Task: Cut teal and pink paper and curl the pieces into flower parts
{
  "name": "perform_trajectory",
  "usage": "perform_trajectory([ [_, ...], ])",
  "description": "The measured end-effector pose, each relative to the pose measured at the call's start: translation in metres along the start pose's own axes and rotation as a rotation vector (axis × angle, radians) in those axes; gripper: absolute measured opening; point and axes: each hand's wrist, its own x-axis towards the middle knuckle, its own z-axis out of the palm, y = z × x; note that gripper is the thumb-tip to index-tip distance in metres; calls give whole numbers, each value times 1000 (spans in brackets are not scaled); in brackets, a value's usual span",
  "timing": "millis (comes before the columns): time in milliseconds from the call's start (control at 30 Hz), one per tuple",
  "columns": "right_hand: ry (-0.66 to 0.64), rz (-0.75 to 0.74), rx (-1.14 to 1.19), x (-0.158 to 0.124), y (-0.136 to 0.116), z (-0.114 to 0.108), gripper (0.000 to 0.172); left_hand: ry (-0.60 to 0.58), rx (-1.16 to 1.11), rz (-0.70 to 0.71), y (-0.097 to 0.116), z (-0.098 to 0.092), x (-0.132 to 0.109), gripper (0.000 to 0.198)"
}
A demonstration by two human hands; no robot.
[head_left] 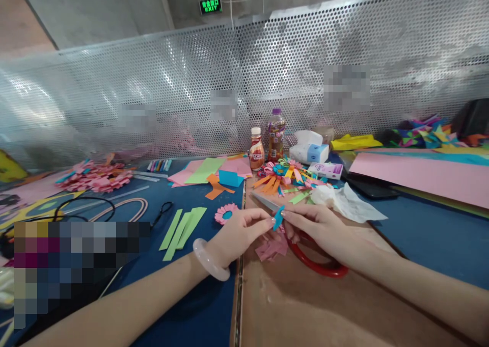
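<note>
Bare L arm (130,298) is closest, & L hand (239,231) & R hand (324,229) both pinch small blue paper piece (278,218) b/w them, w/ red-handled metal scissors (319,268) in R hand too, prob shaping it now, so next move needs a steady pinch.

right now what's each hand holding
Left hand: closed, pinching small blue paper.
Right hand: closed, pinching it too; whether also gripping red-handled scissors unclear.
</note>
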Motion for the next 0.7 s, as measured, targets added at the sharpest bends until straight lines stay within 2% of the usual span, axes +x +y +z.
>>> perform_trajectory([
  [300,31,6,-30,0,-2,0,37,-14,-10,-18,1,0,0,21],
  [433,34,-15,-19,-3,-2,3,29,-27,49,-27,1,0,0,20],
  [567,74,-66,-157,-7,-3,3,23,31,95,2,1,4,-3,15],
  [700,71,-115,-318,-8,-6,5,24,76,95,72,-1,8,-7,20],
])
